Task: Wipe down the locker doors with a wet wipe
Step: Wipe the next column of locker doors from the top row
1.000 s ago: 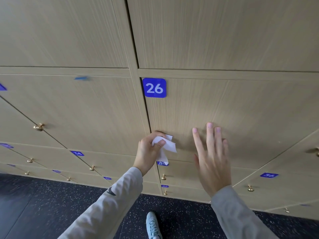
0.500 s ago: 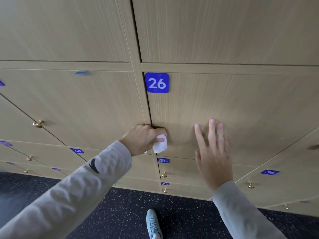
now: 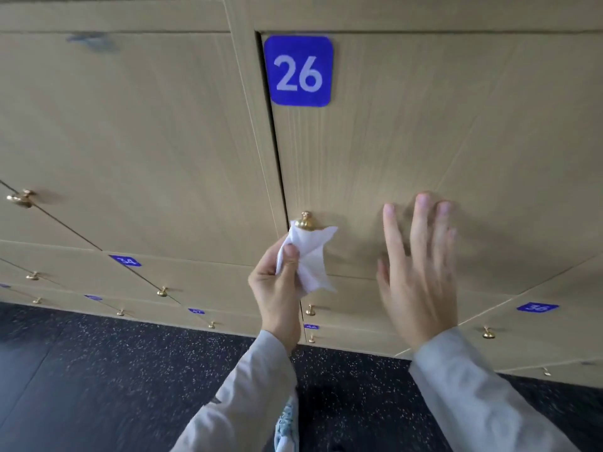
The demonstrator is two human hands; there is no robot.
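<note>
The light wooden door of locker 26 [image 3: 424,141] fills the upper right, with a blue number plate [image 3: 298,71] at its top left corner and a brass knob [image 3: 306,220] near its lower left edge. My left hand [image 3: 277,291] pinches a crumpled white wet wipe [image 3: 311,259] just below that knob, the wipe's top edge touching it. My right hand [image 3: 419,275] lies flat on the door to the right of the knob, fingers straight and spread.
More locker doors with brass knobs [image 3: 21,199] and blue number plates [image 3: 125,261] run left and below. Locker 36 plate [image 3: 536,307] is at lower right. A dark speckled floor [image 3: 114,370] lies underneath, with my light shoe [image 3: 287,425] between my sleeves.
My left hand has dropped away from the door's left edge and turned upright, uncovering the brass knob, with the wipe now unfurled below it. The camera has moved closer. My right hand stays flat on the door.
</note>
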